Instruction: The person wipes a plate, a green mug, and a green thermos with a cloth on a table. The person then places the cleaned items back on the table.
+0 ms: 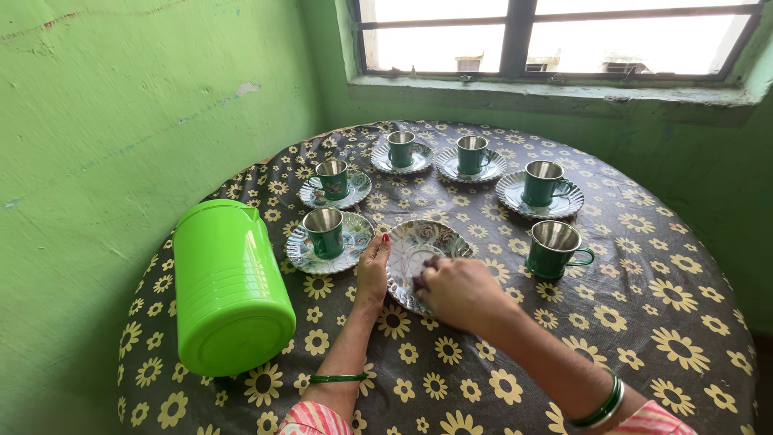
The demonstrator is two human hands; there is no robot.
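Empty round embossed metal saucer (pixel 415 250), shiny, flower-pattern relief: sits near the middle of the table, at the front of the ring of cups. Round, so no real long axis; it reads as an oval stretched away from the camera, and its near edge looks slightly lifted under the hands, face tilted up toward the window.

Left hand (pixel 372 270): flat, fingers together and extended, resting against the saucer's left rim; red nail polish, green bangle further down the forearm. Not clamped on anything that I can see.

Right hand (pixel 460 292): knuckles up, fingers curled down onto the saucer's near right rim, pinching it (fingertips hidden under the hand, so the exact grip is unclear). Green bangles at the wrist.

Nearby: lone green metal cup with steel interior (pixel 554 248), no saucer, standing upright just right of the saucer, handle pointing right. Five more green cups on matching saucers (pixel 334 234) curve around the back, all upright. Bright green plastic jug (pixel 229 286) lies on its side at left, base toward the camera, well apart from the saucer.

Surface: round table under a dark cloth printed with yellow daisies (pixel 644 322). Room: green painted walls (pixel 105 105), scuffed in places; barred window (pixel 555 36) behind the table, strong daylight.
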